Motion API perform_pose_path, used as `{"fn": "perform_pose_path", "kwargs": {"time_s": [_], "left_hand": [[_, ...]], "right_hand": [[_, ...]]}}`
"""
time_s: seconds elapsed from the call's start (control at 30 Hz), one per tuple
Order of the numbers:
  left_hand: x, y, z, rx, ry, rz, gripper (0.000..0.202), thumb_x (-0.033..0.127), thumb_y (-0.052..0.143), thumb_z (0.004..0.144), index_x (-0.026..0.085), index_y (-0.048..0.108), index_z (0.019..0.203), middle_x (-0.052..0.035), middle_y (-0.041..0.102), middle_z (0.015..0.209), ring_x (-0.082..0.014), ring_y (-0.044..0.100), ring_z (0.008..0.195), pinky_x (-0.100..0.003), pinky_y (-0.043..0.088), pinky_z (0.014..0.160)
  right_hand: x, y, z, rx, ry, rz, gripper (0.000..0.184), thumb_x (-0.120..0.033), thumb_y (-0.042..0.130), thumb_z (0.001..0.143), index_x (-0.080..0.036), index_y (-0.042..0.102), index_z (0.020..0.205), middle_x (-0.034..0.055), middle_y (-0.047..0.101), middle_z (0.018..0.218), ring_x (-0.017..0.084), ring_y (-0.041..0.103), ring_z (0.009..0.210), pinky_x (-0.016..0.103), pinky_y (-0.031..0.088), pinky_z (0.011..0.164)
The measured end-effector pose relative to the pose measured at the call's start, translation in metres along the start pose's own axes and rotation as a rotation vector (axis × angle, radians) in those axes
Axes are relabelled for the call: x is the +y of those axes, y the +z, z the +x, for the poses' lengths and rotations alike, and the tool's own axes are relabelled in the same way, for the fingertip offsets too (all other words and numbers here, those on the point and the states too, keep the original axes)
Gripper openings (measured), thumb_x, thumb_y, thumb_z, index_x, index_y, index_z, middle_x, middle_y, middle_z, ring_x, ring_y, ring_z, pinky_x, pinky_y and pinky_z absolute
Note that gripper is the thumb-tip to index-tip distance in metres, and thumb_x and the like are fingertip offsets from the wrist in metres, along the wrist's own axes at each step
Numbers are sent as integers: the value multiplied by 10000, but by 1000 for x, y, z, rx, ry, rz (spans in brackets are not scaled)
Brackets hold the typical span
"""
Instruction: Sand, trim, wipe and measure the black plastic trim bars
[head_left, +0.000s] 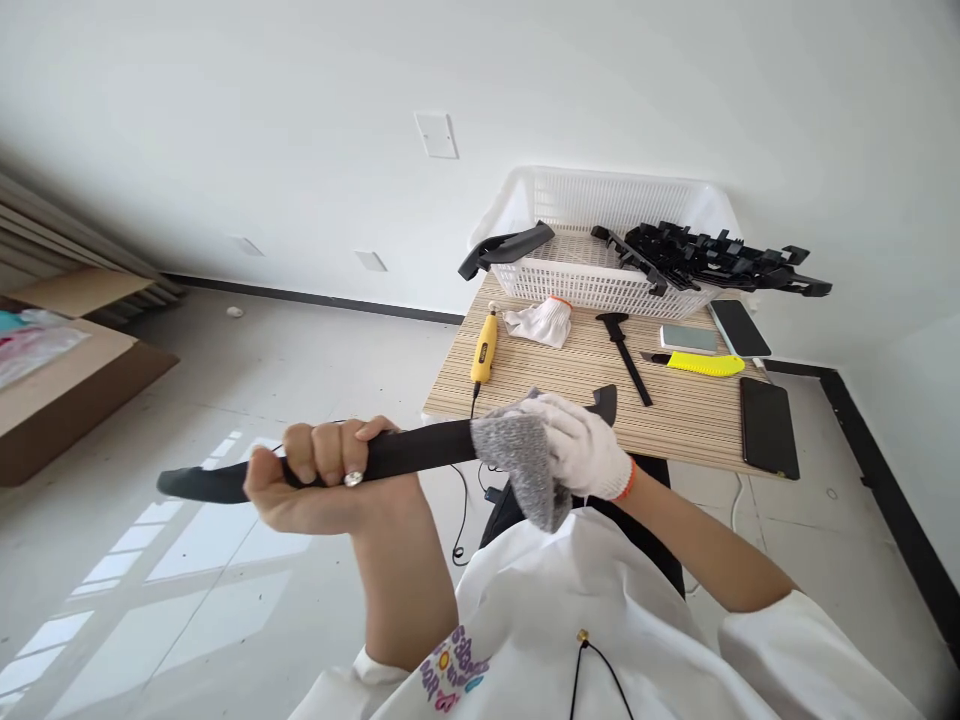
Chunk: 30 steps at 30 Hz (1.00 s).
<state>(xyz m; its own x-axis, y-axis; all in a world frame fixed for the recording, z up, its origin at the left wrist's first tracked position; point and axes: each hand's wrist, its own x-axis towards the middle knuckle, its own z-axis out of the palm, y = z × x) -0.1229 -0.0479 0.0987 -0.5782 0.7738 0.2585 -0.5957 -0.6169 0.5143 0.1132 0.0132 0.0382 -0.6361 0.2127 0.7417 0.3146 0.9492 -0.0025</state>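
Observation:
My bare left hand (322, 475) is wrapped round a long black plastic trim piece (427, 446), which spans in front of my body. A ring shows on one finger. My right hand (581, 445), in a white knitted glove with an orange cuff, presses a grey cloth (517, 455) around the piece toward its right end. That end shows beyond the glove, above the table's front edge. Part of the cloth hangs down below the piece. The right fingertips are partly hidden by the cloth.
On the striped wooden table (585, 365) lie a yellow rotary tool (485, 347), a white glove (544, 322), a black caliper (626, 360), a yellow knife (705, 364), a grey-green block (688, 339) and two phones (769, 425). A white basket (600, 285) behind holds black plastic parts (697, 255).

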Motion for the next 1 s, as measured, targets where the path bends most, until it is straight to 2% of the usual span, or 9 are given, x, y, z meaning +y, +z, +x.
{"fn": "perform_pose_path", "kwargs": {"time_s": [0.13, 0.23, 0.37, 0.5, 0.6, 0.73, 0.87, 0.93, 1.0], "left_hand": [[18, -11, 4, -48, -5, 16, 628, 279, 734, 722, 164, 137, 566, 101, 133, 435, -30, 140, 396, -188, 468, 556], [16, -12, 8, -51, -5, 6, 677, 270, 791, 687, 161, 132, 576, 100, 143, 447, -30, 136, 409, -180, 477, 570], [-8, 2, 9, -182, 78, -87, 654, 285, 743, 692, 175, 123, 512, 115, 79, 381, -15, 82, 339, -191, 453, 465], [-27, 25, -4, -59, 10, -86, 579, 358, 673, 731, 186, 161, 521, 109, 111, 402, -31, 146, 347, -209, 478, 518], [-22, 27, -5, -8, 15, -82, 567, 369, 662, 728, 189, 173, 505, 112, 112, 391, -32, 150, 333, -217, 470, 502], [1, 6, 11, 37, 83, -212, 648, 494, 606, 803, 197, 153, 447, 130, 68, 338, -17, 87, 264, -222, 415, 394], [20, -23, 27, 113, 102, -342, 655, 616, 495, 852, 194, 160, 478, 126, 102, 336, -34, 146, 239, -244, 377, 367], [23, -36, 33, 151, 149, -378, 665, 651, 517, 826, 181, 148, 536, 132, 93, 335, -29, 122, 231, -230, 321, 346], [21, -46, 36, 168, 192, -397, 673, 677, 530, 818, 175, 135, 606, 139, 81, 343, -22, 103, 229, -220, 285, 345]], "right_hand": [[29, -30, -33, -26, 88, -66, 346, -218, 377, 1022, -154, 678, 1180, 112, 723, 1164, 197, 638, 1191, 401, 550, 1055], [38, -44, -45, -53, 125, -189, 289, -188, 435, 992, -198, 709, 1084, 81, 736, 1130, 205, 638, 1196, 397, 563, 1028], [25, -31, -30, -16, 96, -239, 269, -213, 445, 986, -215, 711, 1030, 77, 725, 1150, 202, 611, 1228, 395, 562, 1017], [-1, -8, 11, -26, -46, -197, 230, -241, 512, 963, -256, 695, 1102, 42, 682, 1270, 212, 547, 1298, 416, 495, 1091], [-8, -5, 30, -38, -77, -160, 243, -219, 500, 959, -235, 689, 1111, 38, 644, 1345, 220, 553, 1277, 417, 488, 1089], [12, -17, 13, -28, -103, -135, 243, -188, 499, 951, -200, 690, 1100, 50, 652, 1341, 225, 580, 1238, 418, 505, 1065], [44, -34, -27, -125, 111, -26, 284, -235, 504, 959, -223, 677, 1184, 61, 655, 1343, 212, 553, 1309, 416, 462, 1131], [55, -42, -41, -147, 346, 45, 334, -276, 504, 960, -230, 656, 1253, 65, 670, 1320, 221, 596, 1265, 410, 499, 1095], [59, -48, -50, -109, 582, 99, 365, -328, 518, 950, -242, 654, 1277, 62, 698, 1266, 235, 646, 1190, 415, 529, 1057]]}}
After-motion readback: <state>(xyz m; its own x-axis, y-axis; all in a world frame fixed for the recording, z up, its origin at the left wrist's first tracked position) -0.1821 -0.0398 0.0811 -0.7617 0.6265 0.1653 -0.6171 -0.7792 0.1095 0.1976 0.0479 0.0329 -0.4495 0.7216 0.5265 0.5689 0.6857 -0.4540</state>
